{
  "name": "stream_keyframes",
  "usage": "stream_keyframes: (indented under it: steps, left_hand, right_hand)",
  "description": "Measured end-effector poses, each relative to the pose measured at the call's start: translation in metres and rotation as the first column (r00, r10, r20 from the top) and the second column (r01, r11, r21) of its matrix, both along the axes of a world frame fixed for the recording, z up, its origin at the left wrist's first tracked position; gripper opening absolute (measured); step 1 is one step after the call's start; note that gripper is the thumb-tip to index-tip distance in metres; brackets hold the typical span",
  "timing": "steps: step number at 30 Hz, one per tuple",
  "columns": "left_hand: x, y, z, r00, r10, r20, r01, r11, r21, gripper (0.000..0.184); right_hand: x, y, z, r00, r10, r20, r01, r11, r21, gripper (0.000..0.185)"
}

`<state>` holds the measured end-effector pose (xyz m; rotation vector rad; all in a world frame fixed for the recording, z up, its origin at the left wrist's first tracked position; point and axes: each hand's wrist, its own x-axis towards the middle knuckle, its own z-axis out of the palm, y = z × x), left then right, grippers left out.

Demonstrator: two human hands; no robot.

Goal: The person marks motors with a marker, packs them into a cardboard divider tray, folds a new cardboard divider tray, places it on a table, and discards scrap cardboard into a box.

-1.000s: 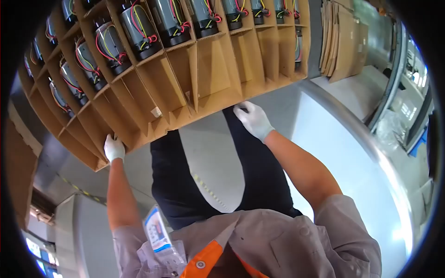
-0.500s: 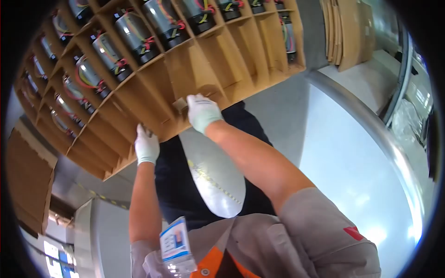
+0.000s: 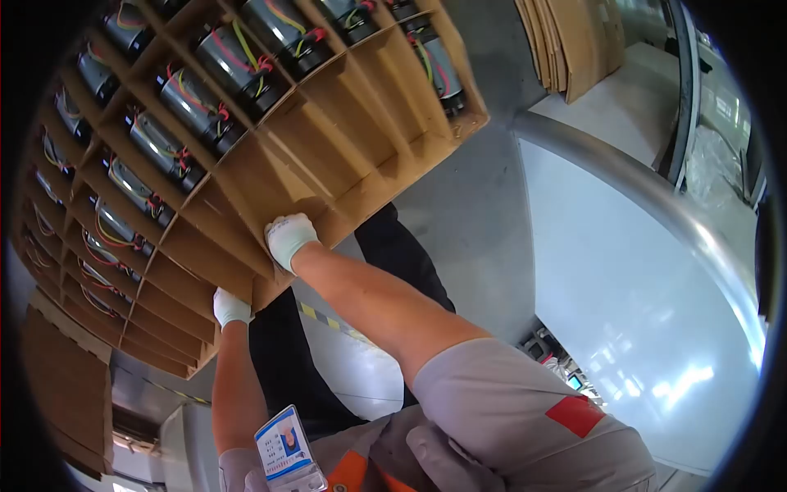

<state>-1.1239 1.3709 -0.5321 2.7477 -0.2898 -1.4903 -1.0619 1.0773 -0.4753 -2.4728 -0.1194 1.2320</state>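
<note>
A large cardboard box with dividers (image 3: 361, 190) fills the upper left. Many of its cells hold silver cylindrical motors (image 3: 190, 99) with black ends and red and yellow wires; several cells along the near side hold none. My left hand (image 3: 232, 308), in a white glove, is closed on the box's near edge, its fingertips partly hidden by the cardboard. To its right, my gloved right hand (image 3: 291, 240) is curled at the near wall, knuckles up, fingers around the cardboard at an unfilled cell.
At right stands a white panel with a rounded metal edge (image 3: 639, 189). Flattened cardboard sheets (image 3: 586, 49) lean at the upper right, near clear plastic wrap (image 3: 715, 164). Another brown carton (image 3: 65, 385) is at lower left. Yellow-black tape (image 3: 332, 321) marks the floor.
The box has shifted left and down in view, and both hands have moved with it. My right hand's fingers look more curled. More of the white panel shows at right.
</note>
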Motion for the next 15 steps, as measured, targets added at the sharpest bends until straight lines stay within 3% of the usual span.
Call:
stream_keyframes:
  steps: [1, 3, 5, 7, 9, 10, 11, 12, 13, 15]
  left_hand:
    - [0.004, -0.007, 0.009, 0.99, 0.134, -0.042, -0.135, 0.991, -0.006, 0.04]
    - [0.01, -0.014, 0.028, 0.999, 0.047, 0.023, -0.046, 0.998, -0.031, 0.037]
    - [0.016, -0.019, 0.049, 0.851, 0.507, 0.139, -0.518, 0.853, 0.063, 0.034]
    - [0.016, -0.025, 0.076, 0.855, 0.487, 0.179, -0.497, 0.868, 0.013, 0.031]
    - [0.01, -0.048, 0.12, 0.733, 0.667, 0.136, -0.636, 0.742, -0.211, 0.014]
    - [-0.027, -0.006, 0.088, 0.894, 0.395, 0.212, -0.326, 0.897, -0.299, 0.011]
    - [0.015, -0.089, 0.181, 0.71, 0.68, 0.182, -0.641, 0.732, -0.231, 0.012]
    - [-0.038, -0.044, 0.12, 0.332, 0.938, -0.099, -0.88, 0.27, -0.392, 0.016]
    - [-0.027, -0.091, 0.171, 0.575, 0.803, 0.157, -0.732, 0.591, -0.339, 0.02]
    - [-0.037, -0.13, 0.201, 0.563, 0.826, 0.039, -0.776, 0.544, -0.319, 0.022]
  right_hand:
    - [0.001, -0.009, 0.01, 0.999, -0.034, -0.038, 0.033, 0.999, -0.025, 0.025]
    - [-0.007, -0.026, 0.034, 0.993, -0.083, -0.082, 0.08, 0.996, -0.043, 0.021]
    - [-0.019, -0.052, 0.058, 0.973, -0.23, 0.01, 0.229, 0.972, 0.047, 0.018]
    - [-0.03, -0.08, 0.083, 0.926, -0.376, 0.045, 0.368, 0.921, 0.125, 0.024]
    - [-0.049, -0.093, 0.095, 0.816, -0.577, 0.027, 0.55, 0.791, 0.266, 0.042]
    - [-0.037, -0.108, 0.118, 0.787, -0.594, -0.168, 0.617, 0.761, 0.2, 0.047]
    - [-0.032, -0.123, 0.135, 0.705, -0.64, -0.304, 0.703, 0.686, 0.186, 0.052]
    - [-0.031, -0.136, 0.148, 0.667, -0.686, -0.291, 0.742, 0.65, 0.167, 0.052]
    - [-0.032, -0.148, 0.159, 0.642, -0.724, -0.25, 0.766, 0.616, 0.183, 0.049]
    - [-0.043, -0.173, 0.156, 0.621, -0.75, -0.227, 0.782, 0.577, 0.234, 0.035]
